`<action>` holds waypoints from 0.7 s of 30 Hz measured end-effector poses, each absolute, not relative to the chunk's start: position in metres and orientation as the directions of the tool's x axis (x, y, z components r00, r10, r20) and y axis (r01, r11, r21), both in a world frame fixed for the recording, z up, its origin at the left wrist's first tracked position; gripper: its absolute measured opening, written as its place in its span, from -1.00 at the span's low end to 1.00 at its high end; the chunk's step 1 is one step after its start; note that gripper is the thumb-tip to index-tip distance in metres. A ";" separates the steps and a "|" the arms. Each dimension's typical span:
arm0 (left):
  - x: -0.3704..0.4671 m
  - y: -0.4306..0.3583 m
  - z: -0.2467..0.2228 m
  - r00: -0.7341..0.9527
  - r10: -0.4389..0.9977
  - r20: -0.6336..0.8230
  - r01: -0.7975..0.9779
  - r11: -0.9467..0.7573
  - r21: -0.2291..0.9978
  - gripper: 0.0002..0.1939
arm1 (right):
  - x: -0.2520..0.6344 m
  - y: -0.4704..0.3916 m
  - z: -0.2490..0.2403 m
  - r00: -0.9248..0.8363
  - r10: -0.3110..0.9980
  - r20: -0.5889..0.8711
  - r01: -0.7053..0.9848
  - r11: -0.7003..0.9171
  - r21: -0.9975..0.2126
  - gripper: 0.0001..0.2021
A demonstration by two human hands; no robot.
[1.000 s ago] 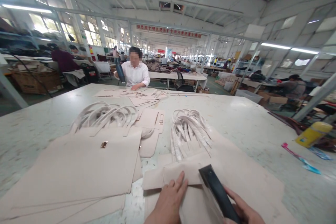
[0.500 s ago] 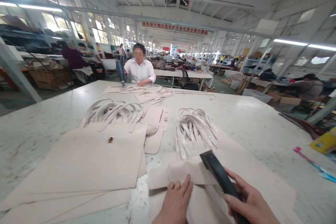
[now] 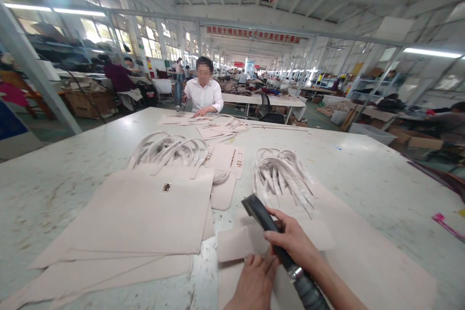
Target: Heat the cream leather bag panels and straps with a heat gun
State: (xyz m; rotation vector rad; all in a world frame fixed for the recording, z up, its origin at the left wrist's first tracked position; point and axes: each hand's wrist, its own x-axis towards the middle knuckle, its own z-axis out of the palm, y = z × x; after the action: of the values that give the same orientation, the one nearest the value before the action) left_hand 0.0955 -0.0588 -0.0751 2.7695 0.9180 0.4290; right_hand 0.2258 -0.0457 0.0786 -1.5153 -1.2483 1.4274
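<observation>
My left hand (image 3: 254, 281) is at the near edge of a folded pale pink flap (image 3: 234, 242), fingers bent and drawn together on the material. The fingertips are partly hidden. In my right hand (image 3: 292, 240) is a black hand tool (image 3: 263, 213) with a wide flat head, a metal ring and a dark ribbed rear part. Its head hangs over the far side of the flap, pointing up and left. Beneath lies a larger pale panel (image 3: 366, 247). A bundle of pale straps (image 3: 279, 174) rests just beyond the tool.
To the left lies a stack of pale panels (image 3: 134, 218) with a metal fitting, strap loops (image 3: 167, 150) behind it. Smaller pieces with buckles (image 3: 225, 155) sit mid-table. Across the white table (image 3: 348, 164), a co-worker (image 3: 203, 92) holds an upright tool (image 3: 178, 94).
My right hand has brought the black tool left and farther over the flap. My left hand's fingers have drawn in more bent. The whole view has shifted slightly.
</observation>
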 end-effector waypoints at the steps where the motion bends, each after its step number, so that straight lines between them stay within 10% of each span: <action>1: 0.094 -0.059 -0.070 0.771 0.602 0.207 0.548 -0.793 0.265 -0.52 | 0.230 -0.048 0.082 -0.063 0.952 -0.301 0.172 -0.286 -0.943 -0.42; 11: 0.100 -0.059 -0.070 0.764 0.636 0.111 0.576 -0.750 0.326 -0.64 | 0.223 -0.055 0.064 -0.087 0.922 -0.376 0.235 -0.348 -0.908 -0.40; 21: 0.090 -0.064 -0.061 0.746 0.664 0.046 0.600 -0.701 0.385 -0.11 | 0.289 -0.127 0.067 0.323 0.899 -0.297 0.125 -0.351 -0.928 -0.22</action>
State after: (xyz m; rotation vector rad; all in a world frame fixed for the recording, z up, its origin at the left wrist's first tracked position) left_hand 0.0897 -0.0643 -0.0612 2.5996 0.9751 0.2573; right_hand 0.2893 -0.1270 0.0674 -1.7183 -0.9252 1.1165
